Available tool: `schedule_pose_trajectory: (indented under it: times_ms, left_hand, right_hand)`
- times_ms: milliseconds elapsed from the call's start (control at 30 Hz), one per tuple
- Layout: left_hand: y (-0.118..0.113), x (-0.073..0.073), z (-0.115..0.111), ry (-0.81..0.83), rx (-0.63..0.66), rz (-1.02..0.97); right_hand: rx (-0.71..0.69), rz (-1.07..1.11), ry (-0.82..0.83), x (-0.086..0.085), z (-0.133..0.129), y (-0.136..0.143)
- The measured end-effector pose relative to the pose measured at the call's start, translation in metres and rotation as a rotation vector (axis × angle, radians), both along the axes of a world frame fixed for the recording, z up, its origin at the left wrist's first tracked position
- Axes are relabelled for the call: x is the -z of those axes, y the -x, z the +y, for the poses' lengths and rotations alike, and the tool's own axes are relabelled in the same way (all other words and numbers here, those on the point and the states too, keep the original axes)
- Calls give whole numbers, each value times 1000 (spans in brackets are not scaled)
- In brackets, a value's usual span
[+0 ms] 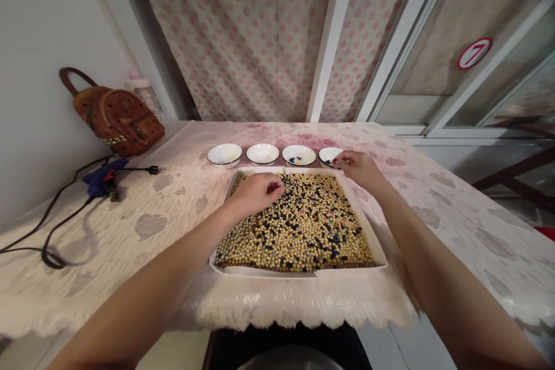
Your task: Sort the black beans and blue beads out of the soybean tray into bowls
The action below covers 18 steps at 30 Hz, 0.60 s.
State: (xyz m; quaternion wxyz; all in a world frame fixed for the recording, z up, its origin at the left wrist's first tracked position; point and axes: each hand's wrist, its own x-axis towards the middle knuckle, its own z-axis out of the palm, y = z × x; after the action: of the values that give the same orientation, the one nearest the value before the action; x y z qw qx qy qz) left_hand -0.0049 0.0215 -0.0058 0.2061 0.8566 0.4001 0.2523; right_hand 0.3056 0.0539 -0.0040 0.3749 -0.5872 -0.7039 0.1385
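Observation:
A white shallow box (380, 254) holds a layer of pale yellow beans (277, 243) mixed with black, blue and a few other coloured pieces. Over its far left part is my left hand (258, 192), fingers curled together; whatever may be in them is hidden. My right hand (358, 167) reaches to the rightmost white bowl (330, 154), fingertips pinched at its rim, and I cannot make out what they hold. Some small dark pieces show inside that bowl. The neighbouring bowl (299, 155) contains a few dark blue bits.
Two more dark-rimmed bowls, one in the middle (262, 154) and one at the left (224, 155), continue the row behind the box. A brown backpack (125, 121), a clear bottle (145, 92) and a blue corded tool (100, 179) lie left on the patterned tablecloth (173, 208).

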Motion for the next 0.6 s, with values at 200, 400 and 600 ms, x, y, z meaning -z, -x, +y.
schedule_pose_trajectory:
  times_ms: [200,400,600]
  left_hand:
    - [1,2,1,-13,7,-12]
    - [1,2,1,-27,4,-2]
    - [1,4,2,-28,6,-9]
  right_hand:
    - [-493,-59,221,-4,-26,48]
    - [-508,-276,235,-3,-36,70]
    - [-462,-426,187,-9,-41,76]
